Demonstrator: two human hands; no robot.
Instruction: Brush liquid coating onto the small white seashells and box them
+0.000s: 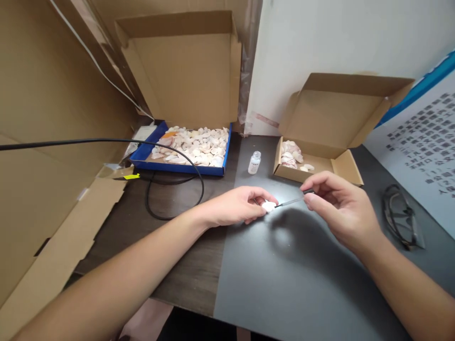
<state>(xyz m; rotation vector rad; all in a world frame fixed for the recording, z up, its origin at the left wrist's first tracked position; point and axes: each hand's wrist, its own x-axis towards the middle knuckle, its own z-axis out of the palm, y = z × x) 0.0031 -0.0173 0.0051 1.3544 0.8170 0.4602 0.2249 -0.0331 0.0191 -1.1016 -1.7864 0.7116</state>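
Note:
My left hand [237, 205] pinches a small white shell [269, 206] just above the grey mat [284, 274]. My right hand [339, 208] grips a thin dark tool [293, 201] like a fine brush, and its tip touches the shell. A small clear bottle [254, 162] with its cap off stands just behind my hands. Left of it lies a blue tray [142, 154] heaped with several white shells. A small cardboard box [316, 166] to the right holds a few shells.
A black cable [174, 151] loops across the dark table on the left. Dark-framed glasses [401, 218] lie at the right. An open cardboard lid [185, 71] stands behind the blue tray. Flattened cardboard [57, 246] leans at the left edge. A printed sheet [423, 147] sits far right.

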